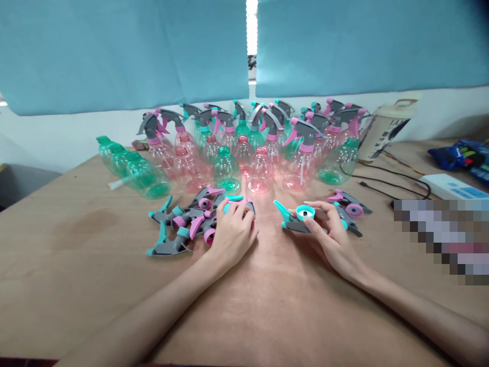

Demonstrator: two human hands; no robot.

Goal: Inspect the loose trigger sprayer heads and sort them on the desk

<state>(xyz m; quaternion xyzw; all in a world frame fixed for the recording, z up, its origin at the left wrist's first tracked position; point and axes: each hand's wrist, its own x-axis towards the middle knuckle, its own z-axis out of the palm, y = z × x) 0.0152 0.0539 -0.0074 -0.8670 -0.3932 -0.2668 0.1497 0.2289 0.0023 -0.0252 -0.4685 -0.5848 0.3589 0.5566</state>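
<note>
- The left hand [235, 229] was curled over piled trigger sprayer heads [199, 223], left of centre; its grip could not be told.
- In the right hand [333, 239], at right, a gray sprayer head [298, 227] was grasped, its turquoise collar [299, 216] turned upward.

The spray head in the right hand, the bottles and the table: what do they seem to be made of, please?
Spray head: likely rigid plastic, opaque and smooth; evenly coloured, moulded-looking parts.
Bottles: probably clear plastic, glossy; tinted, see-through, with highlights.
Table: perhaps wood or wood-look board, smooth; brown, uneven tone.
</note>
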